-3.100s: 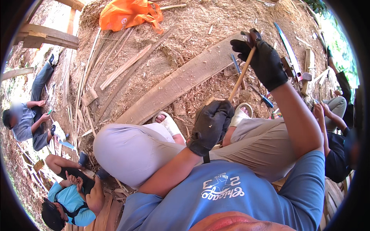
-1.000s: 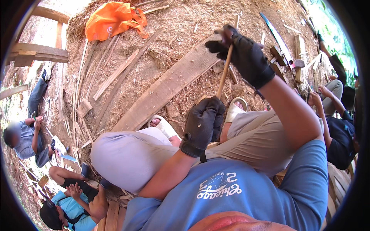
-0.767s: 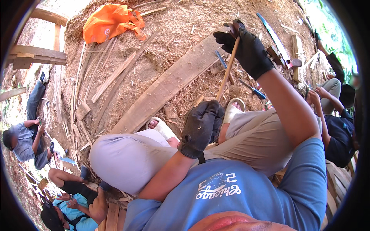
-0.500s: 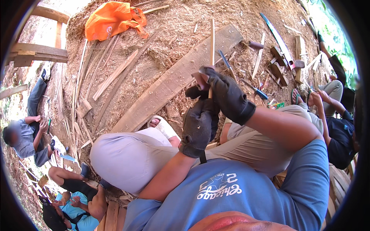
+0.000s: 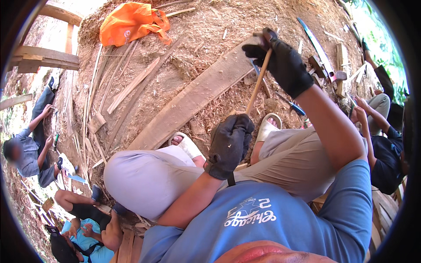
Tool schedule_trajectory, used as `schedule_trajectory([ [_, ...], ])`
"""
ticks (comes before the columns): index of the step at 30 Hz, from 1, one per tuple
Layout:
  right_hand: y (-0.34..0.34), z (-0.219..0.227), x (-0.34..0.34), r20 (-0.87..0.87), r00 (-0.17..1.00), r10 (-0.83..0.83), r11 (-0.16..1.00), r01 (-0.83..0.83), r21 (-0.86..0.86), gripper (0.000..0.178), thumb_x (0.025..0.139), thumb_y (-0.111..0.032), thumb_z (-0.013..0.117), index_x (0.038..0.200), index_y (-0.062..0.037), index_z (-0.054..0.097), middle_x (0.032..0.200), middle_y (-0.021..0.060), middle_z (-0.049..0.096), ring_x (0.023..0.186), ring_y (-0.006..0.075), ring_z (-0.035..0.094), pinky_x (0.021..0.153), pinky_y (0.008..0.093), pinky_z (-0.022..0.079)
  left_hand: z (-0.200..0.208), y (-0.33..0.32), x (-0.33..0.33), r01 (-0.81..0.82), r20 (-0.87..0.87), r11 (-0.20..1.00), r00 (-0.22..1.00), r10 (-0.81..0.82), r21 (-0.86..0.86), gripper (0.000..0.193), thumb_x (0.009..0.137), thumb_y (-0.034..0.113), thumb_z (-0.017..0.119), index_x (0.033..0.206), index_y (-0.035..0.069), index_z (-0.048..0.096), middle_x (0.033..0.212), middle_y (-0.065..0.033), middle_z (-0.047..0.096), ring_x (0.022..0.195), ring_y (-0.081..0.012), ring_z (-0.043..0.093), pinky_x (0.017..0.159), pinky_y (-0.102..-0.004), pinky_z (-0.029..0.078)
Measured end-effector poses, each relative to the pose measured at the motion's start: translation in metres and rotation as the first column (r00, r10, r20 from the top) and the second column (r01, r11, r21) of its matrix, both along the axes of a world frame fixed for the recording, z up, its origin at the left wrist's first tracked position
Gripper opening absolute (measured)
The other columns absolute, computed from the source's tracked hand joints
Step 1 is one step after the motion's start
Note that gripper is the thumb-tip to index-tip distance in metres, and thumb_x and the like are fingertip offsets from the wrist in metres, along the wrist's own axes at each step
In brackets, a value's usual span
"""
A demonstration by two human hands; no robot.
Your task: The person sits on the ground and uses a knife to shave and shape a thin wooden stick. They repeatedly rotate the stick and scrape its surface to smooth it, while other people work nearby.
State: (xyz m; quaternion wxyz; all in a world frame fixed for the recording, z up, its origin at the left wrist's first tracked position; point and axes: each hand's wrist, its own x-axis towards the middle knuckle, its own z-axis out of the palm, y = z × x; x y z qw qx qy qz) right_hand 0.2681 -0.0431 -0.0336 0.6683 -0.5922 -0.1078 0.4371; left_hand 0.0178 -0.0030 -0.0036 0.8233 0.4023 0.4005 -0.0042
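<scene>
A thin round wooden stick [image 5: 258, 85] slants up and away from my lap. Its near end is wrapped in the closed fingers of my left hand [image 5: 230, 142], in a black glove. At its far end is my right hand [image 5: 285, 65], also in a black glove, with the fingers closed round a folded brown piece of sandpaper [image 5: 264, 41] that lies against the stick. The hand and blur partly hide the sheet. Beneath the stick, a long wide plank [image 5: 188, 96] rests on the ground, sprinkled with shavings.
Beyond the plank lie an orange bag [image 5: 131, 24] and several wooden strips [image 5: 133, 83]. To the right are a long curved blade [image 5: 313, 46], a blue-handled tool [image 5: 296, 107] and wooden blocks [image 5: 341, 65]. Other people sit at left [image 5: 26, 149] and right [image 5: 386, 144].
My right hand has slid up the stick with the sandpaper, away from my left hand. The stick now leans further to the right. My left hand stays nearly in place, gripping the near end.
</scene>
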Motion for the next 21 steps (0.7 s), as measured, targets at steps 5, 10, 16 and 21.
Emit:
schedule_trajectory([
  [5, -0.018, -0.013, -0.110, -0.080, 0.958, 0.276, 0.960, -0.278, -0.028, 0.054, 0.109, -0.045, 0.049, 0.145, -0.0058, 0.051, 0.116, 0.0144, 0.074, 0.114, 0.0262, 0.071, 0.091, 0.0388, 0.056, -0.007, -0.001, 0.000, -0.213, 0.017, 0.976, 0.977, 0.213, -0.041, 0.025, 0.109, 0.021, 0.051, 0.091, 0.010, 0.063, 0.061, 0.0065, 0.046, 0.045, -0.0030, 0.038, 0.040, -0.0237, 0.028],
  [10, -0.015, 0.004, -0.098, -0.030, 0.995, 0.097, 0.989, -0.093, 0.115, 0.046, 0.109, -0.042, 0.043, 0.132, -0.0056, 0.060, 0.126, 0.0146, 0.072, 0.113, 0.0247, 0.071, 0.087, 0.0358, 0.055, -0.008, 0.008, 0.002, -0.128, 0.055, 0.985, 0.989, 0.135, -0.118, 0.024, 0.109, 0.021, 0.051, 0.093, 0.009, 0.064, 0.059, 0.0054, 0.047, 0.043, -0.0044, 0.038, 0.038, -0.0237, 0.029],
  [16, -0.007, -0.004, 0.012, 0.023, 0.999, -0.032, 0.999, 0.033, -0.029, 0.051, 0.109, -0.038, 0.039, 0.141, 0.0001, 0.050, 0.129, 0.0222, 0.070, 0.119, 0.0318, 0.069, 0.101, 0.0409, 0.050, -0.007, -0.006, -0.002, 0.012, 0.034, 1.000, 0.999, -0.012, -0.001, 0.023, 0.109, 0.023, 0.053, 0.096, 0.009, 0.064, 0.063, 0.0060, 0.047, 0.046, -0.0032, 0.038, 0.039, -0.0230, 0.029],
  [21, -0.001, 0.002, 0.019, 0.029, 0.997, -0.066, 0.997, 0.067, -0.048, 0.046, 0.109, -0.033, 0.041, 0.135, 0.0017, 0.053, 0.128, 0.0219, 0.071, 0.116, 0.0309, 0.070, 0.098, 0.0398, 0.052, 0.005, -0.001, 0.003, 0.028, -0.031, 0.999, 0.999, -0.029, -0.041, 0.025, 0.110, 0.028, 0.054, 0.098, 0.009, 0.063, 0.063, 0.0069, 0.045, 0.048, -0.0023, 0.036, 0.040, -0.0224, 0.029],
])
